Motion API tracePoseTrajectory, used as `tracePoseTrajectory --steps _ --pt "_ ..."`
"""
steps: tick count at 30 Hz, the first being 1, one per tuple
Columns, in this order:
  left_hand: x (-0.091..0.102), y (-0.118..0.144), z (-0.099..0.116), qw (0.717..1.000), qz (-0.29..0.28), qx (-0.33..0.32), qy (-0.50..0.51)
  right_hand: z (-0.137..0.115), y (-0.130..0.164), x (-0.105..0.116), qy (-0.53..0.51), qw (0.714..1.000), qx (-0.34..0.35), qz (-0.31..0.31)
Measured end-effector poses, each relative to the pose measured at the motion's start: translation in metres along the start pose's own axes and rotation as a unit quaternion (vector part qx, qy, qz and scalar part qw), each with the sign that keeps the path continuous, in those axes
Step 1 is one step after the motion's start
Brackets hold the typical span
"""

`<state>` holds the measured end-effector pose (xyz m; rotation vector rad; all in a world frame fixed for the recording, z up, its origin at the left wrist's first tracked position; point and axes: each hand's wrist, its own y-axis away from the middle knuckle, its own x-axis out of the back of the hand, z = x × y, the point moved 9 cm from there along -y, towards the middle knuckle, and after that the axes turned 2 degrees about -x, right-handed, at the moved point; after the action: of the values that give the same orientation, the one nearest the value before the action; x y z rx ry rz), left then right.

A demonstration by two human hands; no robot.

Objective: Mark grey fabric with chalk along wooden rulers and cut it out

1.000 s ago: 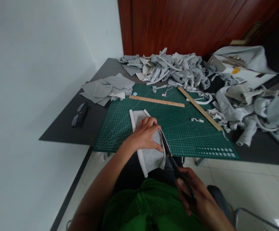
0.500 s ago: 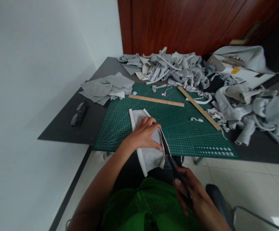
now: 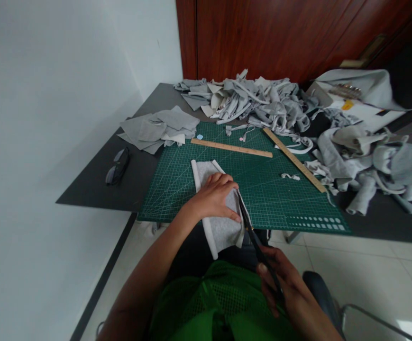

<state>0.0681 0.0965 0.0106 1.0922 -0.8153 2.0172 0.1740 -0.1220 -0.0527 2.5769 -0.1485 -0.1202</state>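
A piece of grey fabric (image 3: 223, 235) with rolled edges lies partly on the green cutting mat (image 3: 170, 189), its near end hanging past the table edge. My left hand (image 3: 217, 196) holds it down from above, fingers curled at its right side and thumb spread apart. In my right hand (image 3: 280, 277) is a pair of black scissors (image 3: 253, 237), gripped by the handles. Their blades lie along the right edge of the fabric, with a narrow strip on the outer side. The tips reach close to my left fingers.
Two wooden rulers (image 3: 232, 148) lie on the mat. Flat grey fabric pieces (image 3: 159, 127) and glasses (image 3: 117, 166) are at left. Scrap heaps (image 3: 259, 99) fill the back, and crumpled fabric (image 3: 376, 156) covers the right. A white box (image 3: 362, 111) stands behind.
Both hands, the scissors and the fabric hold nearly the same position. The view has shifted only very slightly.
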Motion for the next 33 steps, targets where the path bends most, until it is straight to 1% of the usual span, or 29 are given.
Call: tracePoseTrajectory --steps 4,9,15,18,23,26,30,33 --pt "0.000 0.000 0.000 1.000 0.002 -0.003 0.003 -0.002 -0.001 0.001 0.017 1.000 0.006 0.007" --pt "0.000 0.000 0.000 1.000 0.004 -0.006 -0.006 -0.005 0.001 -0.001 0.036 0.999 0.009 -0.004" --pt "0.000 0.001 0.000 1.000 0.009 -0.010 -0.009 -0.004 0.002 -0.001 0.038 0.999 0.019 -0.004" --pt "0.000 0.000 -0.001 1.000 0.007 -0.005 -0.004 -0.002 0.000 0.000 0.019 1.000 0.020 0.009" --pt "0.002 0.002 -0.001 1.000 0.004 0.014 -0.001 0.001 0.003 0.003 -0.053 0.998 -0.027 0.032" --pt "0.002 0.005 0.005 0.999 -0.009 0.025 -0.026 0.001 0.009 0.009 -0.065 0.997 -0.035 0.037" --pt "0.004 0.011 0.021 0.996 -0.030 0.037 -0.073 0.006 0.019 0.022 -0.052 0.997 -0.057 0.029" --pt "0.008 0.013 0.030 0.996 -0.054 0.029 -0.060 0.008 0.023 0.028 -0.062 0.995 -0.077 0.022"
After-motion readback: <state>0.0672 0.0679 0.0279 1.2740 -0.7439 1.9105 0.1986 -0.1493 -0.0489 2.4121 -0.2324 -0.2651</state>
